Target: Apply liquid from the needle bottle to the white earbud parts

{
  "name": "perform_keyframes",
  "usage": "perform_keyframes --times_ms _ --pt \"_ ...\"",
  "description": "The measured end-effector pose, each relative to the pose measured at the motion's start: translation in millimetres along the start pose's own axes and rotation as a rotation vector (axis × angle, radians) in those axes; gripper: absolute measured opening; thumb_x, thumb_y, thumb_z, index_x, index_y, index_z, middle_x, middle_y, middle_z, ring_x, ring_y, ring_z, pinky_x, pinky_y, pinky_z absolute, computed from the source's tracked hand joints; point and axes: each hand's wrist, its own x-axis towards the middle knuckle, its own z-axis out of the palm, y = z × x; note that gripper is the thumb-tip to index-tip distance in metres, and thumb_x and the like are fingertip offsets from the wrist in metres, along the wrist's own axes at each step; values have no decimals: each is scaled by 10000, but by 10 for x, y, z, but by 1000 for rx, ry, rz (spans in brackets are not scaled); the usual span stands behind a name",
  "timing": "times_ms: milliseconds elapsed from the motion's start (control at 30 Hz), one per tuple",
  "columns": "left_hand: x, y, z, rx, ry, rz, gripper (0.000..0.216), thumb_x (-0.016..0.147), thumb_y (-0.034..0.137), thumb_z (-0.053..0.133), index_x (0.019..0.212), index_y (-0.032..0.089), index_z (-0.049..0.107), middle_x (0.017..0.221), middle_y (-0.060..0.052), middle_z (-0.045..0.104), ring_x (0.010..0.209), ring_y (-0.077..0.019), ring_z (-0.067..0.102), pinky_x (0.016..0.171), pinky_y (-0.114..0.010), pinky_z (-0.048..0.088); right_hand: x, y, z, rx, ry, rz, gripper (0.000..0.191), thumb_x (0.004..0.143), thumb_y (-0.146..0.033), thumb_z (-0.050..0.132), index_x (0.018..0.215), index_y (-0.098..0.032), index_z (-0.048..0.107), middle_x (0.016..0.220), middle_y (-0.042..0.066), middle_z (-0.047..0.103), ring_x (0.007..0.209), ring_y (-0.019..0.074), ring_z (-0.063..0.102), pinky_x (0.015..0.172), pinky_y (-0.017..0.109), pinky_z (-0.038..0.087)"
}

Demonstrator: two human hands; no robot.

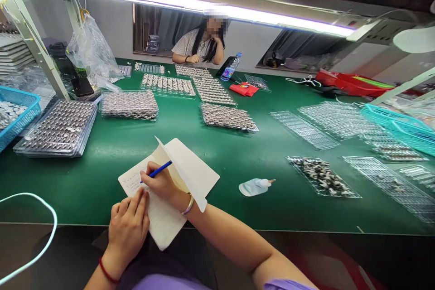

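A notebook lies open and slanted at the front of the green table, with a page standing partly raised. Handwriting covers the upper part of its left page. My right hand is closed around a blue pen, whose tip meets the page just below the written lines. Flat beside it, my left hand rests with fingers stretched out on the notebook's lower left edge. Right of the notebook, a small clear squeeze bottle with an orange-brown tip lies on its side.
Stacked trays of small parts stand at the left near a blue basket. Trays with parts and turquoise baskets fill the right. Across the table sits a person by a water bottle. A white cable loops at the left front.
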Motion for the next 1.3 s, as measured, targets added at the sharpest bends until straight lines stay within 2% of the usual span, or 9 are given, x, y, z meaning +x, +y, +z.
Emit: perform_keyframes --times_ms 233,400,567,1000,1300 --pt "-12 -6 19 -12 21 1 389 890 137 490 1242 101 651 1283 -95 659 964 -246 594 827 -399 387 -10 37 -2 -35 -10 14 230 780 -227 573 593 -224 439 562 -50 489 561 125 449 542 254 352" --pt "-11 -2 19 -24 19 -7 401 884 136 476 1244 99 649 1284 -83 660 963 -247 588 829 -401 386 2 38 10 -26 -3 9 244 769 -220 568 581 -224 412 551 -54 463 545 122 432 527 254 338" --pt "-5 1 14 -30 12 -17 401 876 132 488 1243 111 650 1282 -84 661 952 -242 593 823 -400 388 20 27 18 -13 10 -2 261 758 -257 566 574 -228 382 547 -56 433 538 119 415 535 260 337" --pt "-6 -2 20 -39 27 -14 394 906 146 450 1241 99 652 1268 -73 671 948 -239 577 825 -392 374 54 61 41 42 28 3 252 751 -359 612 611 -230 447 552 -44 499 536 122 445 519 254 369" --pt "-12 0 26 -47 13 -15 395 899 154 473 1249 97 646 1264 -71 674 955 -245 565 824 -402 374 28 99 50 38 43 -11 298 737 -295 543 547 -234 323 522 -63 358 513 108 351 501 259 298"
